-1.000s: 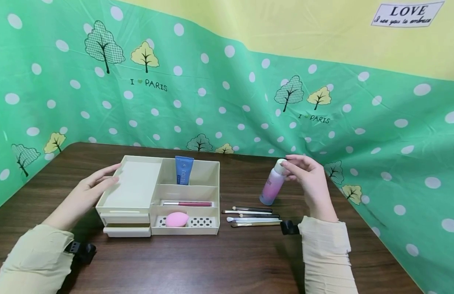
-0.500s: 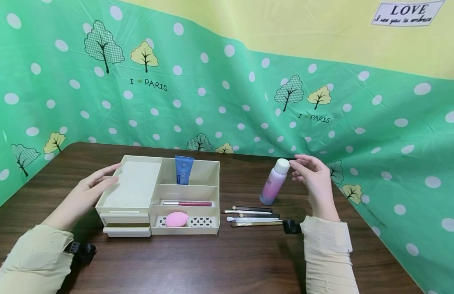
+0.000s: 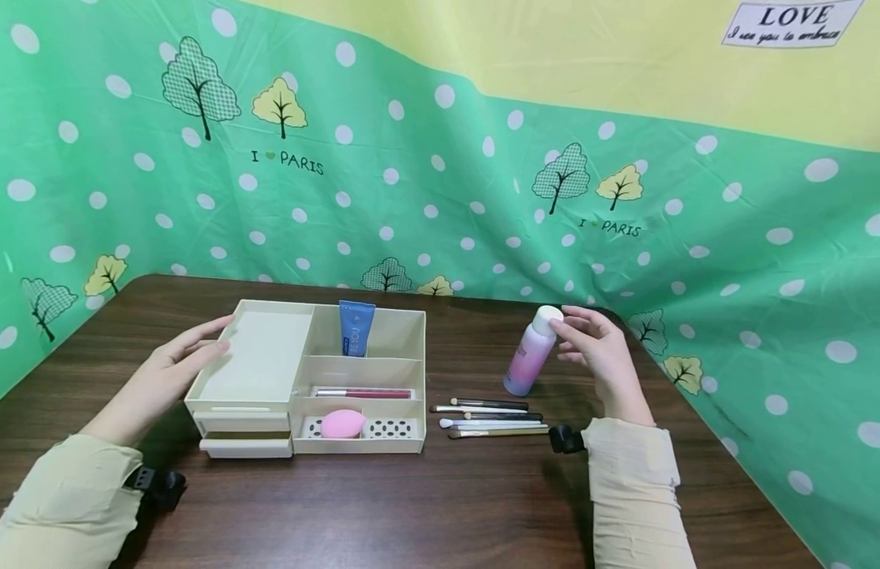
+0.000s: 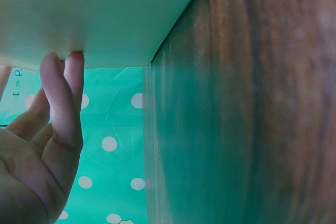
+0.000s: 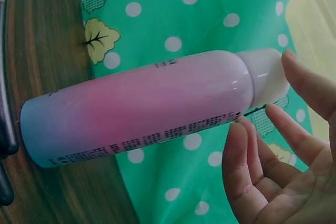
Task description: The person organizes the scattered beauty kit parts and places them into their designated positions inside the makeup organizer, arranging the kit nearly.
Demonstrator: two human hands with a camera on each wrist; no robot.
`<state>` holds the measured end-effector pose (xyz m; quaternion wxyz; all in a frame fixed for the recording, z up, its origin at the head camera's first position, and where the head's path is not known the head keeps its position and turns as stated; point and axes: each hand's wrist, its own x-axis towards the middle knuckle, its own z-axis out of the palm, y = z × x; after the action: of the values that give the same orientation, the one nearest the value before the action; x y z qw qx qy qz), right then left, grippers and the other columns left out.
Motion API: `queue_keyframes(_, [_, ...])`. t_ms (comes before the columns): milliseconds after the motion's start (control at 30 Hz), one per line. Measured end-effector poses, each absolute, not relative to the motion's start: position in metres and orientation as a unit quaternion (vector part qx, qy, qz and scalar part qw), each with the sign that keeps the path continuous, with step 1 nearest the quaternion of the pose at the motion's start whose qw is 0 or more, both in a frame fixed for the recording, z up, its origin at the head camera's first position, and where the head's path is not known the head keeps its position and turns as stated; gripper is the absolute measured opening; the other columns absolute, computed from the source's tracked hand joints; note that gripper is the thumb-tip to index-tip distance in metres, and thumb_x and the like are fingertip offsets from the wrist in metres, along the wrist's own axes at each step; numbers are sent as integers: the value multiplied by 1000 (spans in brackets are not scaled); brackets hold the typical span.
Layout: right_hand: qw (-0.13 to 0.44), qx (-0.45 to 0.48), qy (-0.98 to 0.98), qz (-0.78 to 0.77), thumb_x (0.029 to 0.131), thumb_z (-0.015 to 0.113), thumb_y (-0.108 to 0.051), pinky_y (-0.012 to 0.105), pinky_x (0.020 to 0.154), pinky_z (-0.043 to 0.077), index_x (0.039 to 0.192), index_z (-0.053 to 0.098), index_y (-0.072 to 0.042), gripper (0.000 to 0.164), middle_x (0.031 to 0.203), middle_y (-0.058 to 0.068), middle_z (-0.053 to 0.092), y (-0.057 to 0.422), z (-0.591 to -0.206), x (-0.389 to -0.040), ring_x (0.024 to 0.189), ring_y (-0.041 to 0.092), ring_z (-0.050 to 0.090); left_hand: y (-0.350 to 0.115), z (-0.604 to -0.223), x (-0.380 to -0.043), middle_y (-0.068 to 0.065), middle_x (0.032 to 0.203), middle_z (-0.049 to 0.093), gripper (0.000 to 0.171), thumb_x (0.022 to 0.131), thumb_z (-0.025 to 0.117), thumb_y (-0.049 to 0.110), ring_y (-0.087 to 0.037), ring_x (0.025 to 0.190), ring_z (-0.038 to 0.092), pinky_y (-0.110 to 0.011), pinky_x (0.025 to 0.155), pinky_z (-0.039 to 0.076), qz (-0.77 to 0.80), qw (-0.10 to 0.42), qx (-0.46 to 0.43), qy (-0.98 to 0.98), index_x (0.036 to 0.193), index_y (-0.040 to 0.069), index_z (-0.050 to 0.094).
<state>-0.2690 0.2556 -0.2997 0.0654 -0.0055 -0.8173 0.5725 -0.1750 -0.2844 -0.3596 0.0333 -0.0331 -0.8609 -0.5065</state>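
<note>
Standing upright: pink bottle (image 3: 528, 362) on worktop (image 3: 425, 506), behind brushes (image 3: 492, 425), right of box (image 3: 258, 356). Long axis roughly vertical, white cap (image 3: 545, 316) up. Right wrist view alone shows rows of print. Right grip (image 3: 602, 348) at cap, thumb touching; whether pinching, cannot tell. Left grip (image 3: 168, 375) relaxed, fingertips (image 4: 76, 62) against box's side.

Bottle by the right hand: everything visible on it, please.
The bottle is a slim, glossy cylinder, plastic or metal, fading from lilac at the shoulder through pink to blue at the base. Its white cap is on; small dark print runs lengthwise, unreadable here. It's base-down on the table, beyond the brushes, leaning right in the head view; true tilt unclear. The right hand touches the cap; grip firmness can't be told.
</note>
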Motion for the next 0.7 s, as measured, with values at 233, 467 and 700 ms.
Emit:
queue_keyframes(233, [40, 3, -847, 530, 92, 70, -41, 29, 78, 57, 143, 46, -4, 68, 129, 12, 55, 254, -305, -272, 85, 7, 61, -284, -361, -176, -18, 134, 54, 59, 105, 46, 41, 8, 98, 57, -20, 77, 52, -515, 35, -39, -855, 157, 18, 30])
queue_keyframes(467, [33, 4, -854, 519, 90, 73, -35, 32, 82, 57, 141, 48, -1, 66, 131, 16, 55, 249, -309, -275, 92, -1, 57, -283, -361, -176, -18, 135, 53, 59, 105, 46, 42, 9, 99, 56, -19, 77, 51, -513, 38, -38, -856, 157, 18, 31])
queue_keyframes(700, [16, 12, -859, 511, 90, 73, -34, 34, 83, 57, 141, 47, -2, 66, 134, 18, 53, 248, -314, -277, 97, 6, 57, -283, -359, -175, -16, 131, 55, 59, 105, 46, 42, 8, 98, 57, -19, 77, 51, -510, 40, -36, -858, 157, 18, 31])
